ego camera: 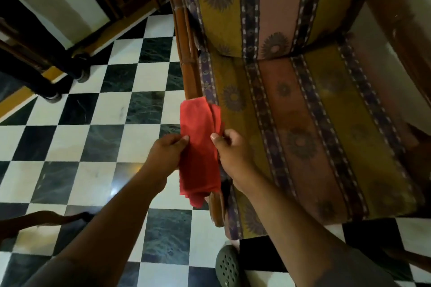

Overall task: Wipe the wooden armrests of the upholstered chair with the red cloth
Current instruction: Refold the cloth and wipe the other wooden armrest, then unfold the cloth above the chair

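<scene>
over the chair's left armrest [189, 63], red cloth [198, 147] draped
both hands, left hand [166, 154] and right hand [229, 149], pinch its edges; next, likely wiping along the wood.

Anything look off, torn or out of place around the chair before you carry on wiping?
Nothing stands out. The red cloth is draped over the near wooden armrest, pinched by the left hand and the right hand. The striped seat cushion sits flat, with no visible tears. The checkered floor shows no spills.
</scene>
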A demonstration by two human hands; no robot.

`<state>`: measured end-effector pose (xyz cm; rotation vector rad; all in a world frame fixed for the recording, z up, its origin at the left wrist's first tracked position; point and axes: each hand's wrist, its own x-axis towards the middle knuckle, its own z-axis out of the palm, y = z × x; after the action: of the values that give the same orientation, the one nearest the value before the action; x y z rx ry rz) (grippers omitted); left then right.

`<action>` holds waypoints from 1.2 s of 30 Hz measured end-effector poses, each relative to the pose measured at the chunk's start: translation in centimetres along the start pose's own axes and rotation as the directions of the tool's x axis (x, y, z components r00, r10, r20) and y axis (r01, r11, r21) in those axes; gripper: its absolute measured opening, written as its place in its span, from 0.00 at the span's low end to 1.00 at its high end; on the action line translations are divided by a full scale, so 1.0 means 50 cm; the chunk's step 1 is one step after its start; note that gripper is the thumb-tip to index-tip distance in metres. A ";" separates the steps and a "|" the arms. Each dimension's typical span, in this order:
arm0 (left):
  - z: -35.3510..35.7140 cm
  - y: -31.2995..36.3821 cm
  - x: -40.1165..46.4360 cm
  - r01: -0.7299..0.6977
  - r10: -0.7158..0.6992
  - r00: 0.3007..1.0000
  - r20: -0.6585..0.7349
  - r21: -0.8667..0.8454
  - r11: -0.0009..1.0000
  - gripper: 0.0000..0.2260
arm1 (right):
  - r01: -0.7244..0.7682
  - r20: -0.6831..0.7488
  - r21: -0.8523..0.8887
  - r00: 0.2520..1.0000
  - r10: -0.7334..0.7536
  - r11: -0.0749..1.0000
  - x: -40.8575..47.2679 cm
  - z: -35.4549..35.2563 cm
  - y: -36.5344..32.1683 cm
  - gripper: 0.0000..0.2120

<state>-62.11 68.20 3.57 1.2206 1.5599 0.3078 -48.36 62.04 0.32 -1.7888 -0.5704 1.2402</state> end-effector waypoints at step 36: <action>1.428 -0.140 -0.901 -0.762 0.030 0.328 0.944 0.246 0.599 0.09 | 0.227 -0.773 0.632 0.254 0.582 0.741 -0.846 -1.144 0.815 0.20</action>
<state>-10.75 1.20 -3.24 1.9517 0.2689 -0.6182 -17.30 -13.67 -4.67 -1.5908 0.8050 0.1322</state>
